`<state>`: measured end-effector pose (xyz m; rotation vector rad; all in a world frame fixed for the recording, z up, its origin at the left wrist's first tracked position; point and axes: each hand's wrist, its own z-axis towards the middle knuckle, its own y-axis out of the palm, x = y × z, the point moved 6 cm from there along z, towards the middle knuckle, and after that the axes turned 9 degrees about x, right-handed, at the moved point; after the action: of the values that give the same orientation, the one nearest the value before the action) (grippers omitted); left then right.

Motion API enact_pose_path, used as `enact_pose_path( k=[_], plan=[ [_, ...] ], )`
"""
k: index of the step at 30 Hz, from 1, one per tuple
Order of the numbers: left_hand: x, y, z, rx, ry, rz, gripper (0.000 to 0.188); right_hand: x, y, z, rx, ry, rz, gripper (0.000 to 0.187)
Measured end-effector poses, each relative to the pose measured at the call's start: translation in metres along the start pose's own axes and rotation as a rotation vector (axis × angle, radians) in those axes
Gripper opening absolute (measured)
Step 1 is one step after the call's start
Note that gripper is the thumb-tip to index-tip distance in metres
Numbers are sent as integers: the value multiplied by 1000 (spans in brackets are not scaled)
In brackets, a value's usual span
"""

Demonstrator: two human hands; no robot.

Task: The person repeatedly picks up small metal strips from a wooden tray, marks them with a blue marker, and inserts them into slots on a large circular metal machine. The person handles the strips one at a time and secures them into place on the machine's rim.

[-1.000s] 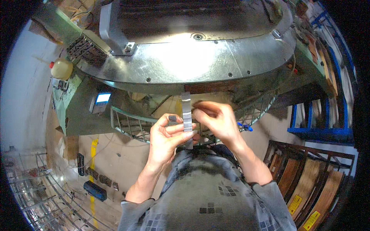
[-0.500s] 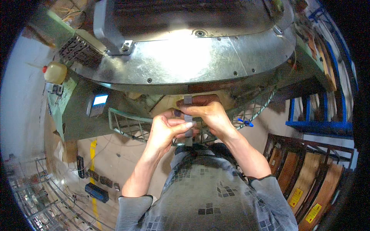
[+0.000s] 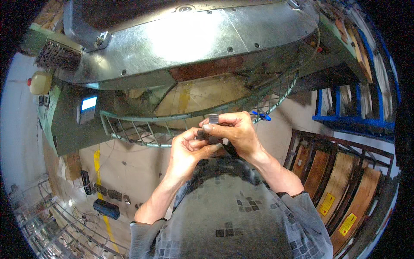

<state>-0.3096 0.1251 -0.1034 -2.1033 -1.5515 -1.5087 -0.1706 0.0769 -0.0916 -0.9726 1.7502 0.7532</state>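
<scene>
In front of my body, both hands meet over a small grey metal strip (image 3: 213, 118) with a ribbed look. My right hand (image 3: 243, 137) pinches it between thumb and fingers, and its upper end sticks out above the thumb. Touching or nearly touching the right fingers, my left hand (image 3: 183, 153) is closed, its thumb pointing toward the strip's lower part. Something dark shows between the left fingertips; whether it belongs to the strip I cannot tell. The fingers cover most of the strip's lower part.
Beyond my hands curves a green wire guard (image 3: 151, 118) below a machine's shiny metal rim (image 3: 185, 41). A blue clip (image 3: 261, 115) hangs on the guard. At left is a lit display (image 3: 89, 104); at right stand a blue rack (image 3: 345, 120) and a brown rack of boards (image 3: 334, 183).
My hands have drawn together, and less of the strip shows between them. The machine and guard have shifted up and left in the view, with a slight tilt.
</scene>
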Motion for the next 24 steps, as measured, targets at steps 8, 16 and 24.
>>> enact_pose_path(
  k=[8, 16, 24],
  plan=[
    [-47, 52, -27, 95, 38, -86, 35, 12, -59, -40, -101, 74, 108, 25],
    [-102, 94, -65, 224, -144, -86, 30, 32, -105, -66, -280, 114, 30, 13],
    [-147, 105, -103, 331, -148, -300, 28, 60, -108, -83, -388, 142, -115, 20]
  ],
)
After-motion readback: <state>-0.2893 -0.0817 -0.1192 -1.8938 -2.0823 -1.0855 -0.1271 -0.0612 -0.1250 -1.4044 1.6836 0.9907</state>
